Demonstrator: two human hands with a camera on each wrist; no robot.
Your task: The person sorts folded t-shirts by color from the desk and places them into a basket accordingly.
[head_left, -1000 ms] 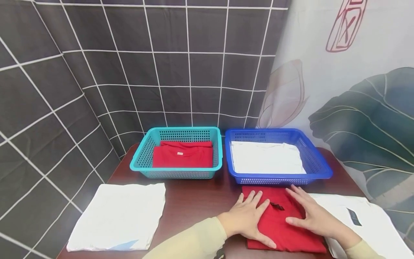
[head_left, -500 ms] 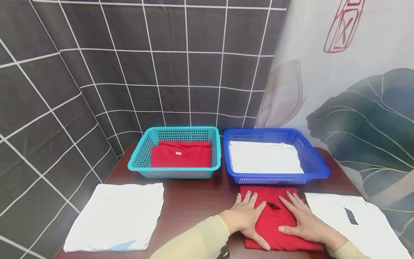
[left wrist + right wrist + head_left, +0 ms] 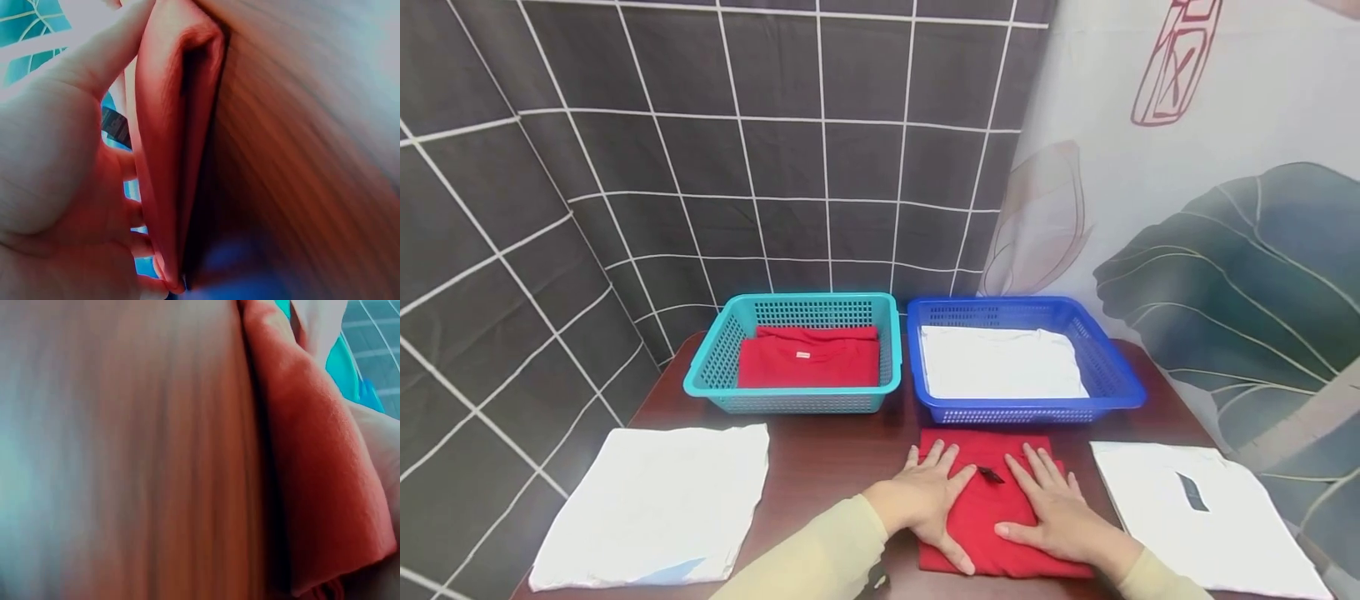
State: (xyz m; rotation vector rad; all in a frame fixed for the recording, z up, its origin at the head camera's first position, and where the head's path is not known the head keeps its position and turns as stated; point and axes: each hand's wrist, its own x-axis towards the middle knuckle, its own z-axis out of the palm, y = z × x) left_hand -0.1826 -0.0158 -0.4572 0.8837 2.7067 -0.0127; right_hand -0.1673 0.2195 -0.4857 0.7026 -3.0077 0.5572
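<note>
One white folded cloth garment [image 3: 655,500] at 9 o'clock from red folded cloth garment [image 3: 988,518]. Rectangular turquoise plastic basket [image 3: 797,403], red cloth [image 3: 812,368] inside, at 10. Left hand [image 3: 919,500] on red garment's left side, fingers spread. Red garment on red-brown table [image 3: 838,462]. Rectangular blue plastic basket [image 3: 1030,413], white cloth [image 3: 1000,367] inside, at 12. Right hand [image 3: 1058,515] on right side, fingers spread. Dark-labelled white folded garment [image 3: 1225,533] at 3.

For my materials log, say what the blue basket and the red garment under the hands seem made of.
Blue basket: probably moulded plastic, smooth, slightly shiny; its walls evenly perforated. Red garment: matte fabric, perhaps cotton; its folded edges look soft.
</note>
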